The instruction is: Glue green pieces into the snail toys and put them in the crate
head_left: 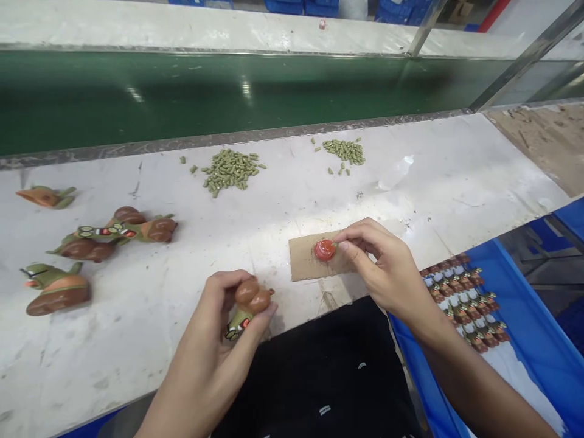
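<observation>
glossy brown-and-green moulded figures [68, 292] lie at nine o'clock; at seven, the left hand [228, 340] curls partly open, fingers and thumb closed round a shiny brown-and-green figurine [253, 296], its rounded brown lobes upward; at ten sits a heap of small green pellets [232, 170]; just below centre, towards five, a round glossy red lump [323, 250] rests on flat brown cardboard [303, 267]; beside it the right hand [383, 267] pinches a tiny green piece [336, 244], thumb against forefinger; a blue plastic crate [515, 292] holds rows of figures at four.

Brown-green figurine [252, 296] tilts, green pellet [336, 244] at red disc [324, 250].
</observation>
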Available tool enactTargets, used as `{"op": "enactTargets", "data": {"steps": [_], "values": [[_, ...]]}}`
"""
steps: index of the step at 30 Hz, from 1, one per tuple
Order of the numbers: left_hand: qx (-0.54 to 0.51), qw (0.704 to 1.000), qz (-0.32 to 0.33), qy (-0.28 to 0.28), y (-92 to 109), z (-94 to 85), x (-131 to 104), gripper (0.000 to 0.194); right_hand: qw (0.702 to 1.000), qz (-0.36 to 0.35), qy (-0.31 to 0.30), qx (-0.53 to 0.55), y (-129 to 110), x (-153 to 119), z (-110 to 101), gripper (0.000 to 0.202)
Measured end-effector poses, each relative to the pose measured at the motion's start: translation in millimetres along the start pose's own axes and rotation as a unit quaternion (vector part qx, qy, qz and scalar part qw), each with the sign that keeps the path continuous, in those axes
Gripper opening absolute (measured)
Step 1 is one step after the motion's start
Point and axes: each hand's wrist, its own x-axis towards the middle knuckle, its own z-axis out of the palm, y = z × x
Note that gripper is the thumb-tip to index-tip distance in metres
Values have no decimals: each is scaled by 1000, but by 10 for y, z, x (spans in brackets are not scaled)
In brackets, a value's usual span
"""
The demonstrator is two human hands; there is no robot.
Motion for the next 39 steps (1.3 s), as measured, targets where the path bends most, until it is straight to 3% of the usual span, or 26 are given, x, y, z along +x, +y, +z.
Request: {"op": "enactTargets", "data": {"steps": [2, 4, 7, 11, 17, 24, 28, 31, 33, 36, 39], "values": [[-81, 994, -69, 0, 61, 65, -70, 29, 1000, 6, 1, 7, 20, -6, 7, 19], [-111, 989, -98, -13, 87, 119, -116, 29, 1000, 19, -2, 25, 36, -8, 16, 17], [-111, 990, -79, -22, 81, 186, -143, 29, 998, 34, -10, 56, 40, -10, 29, 16], [-141, 984, -109, -21, 106, 313, -135, 37, 996, 37, -1, 76, -20, -63, 31, 13], [-213, 973, -89, 20, 189, 594, -49, 27, 984, 72, -76, 145, -167, -227, 66, 10], [-242, 965, -93, 24, 116, 706, -19, 25, 965, 128, -80, 214, -157, -309, 145, 5], [-242, 965, -93, 38, 90, 759, -55, 24, 959, 137, -50, 242, -109, -348, 194, 7], [-228, 969, -93, 20, 91, 746, -107, 20, 968, 124, -34, 214, -82, -314, 160, 9], [-240, 964, -111, -35, 97, 697, -133, 19, 984, 100, -10, 149, -68, -251, 101, 11], [-248, 952, -131, -122, 109, 613, -138, 32, 999, 34, 21, 11, -56, -123, 6, 16], [-217, 958, -119, -147, 114, 580, -122, 32, 995, -43, 7, -92, -50, 1, -38, 21]]}}
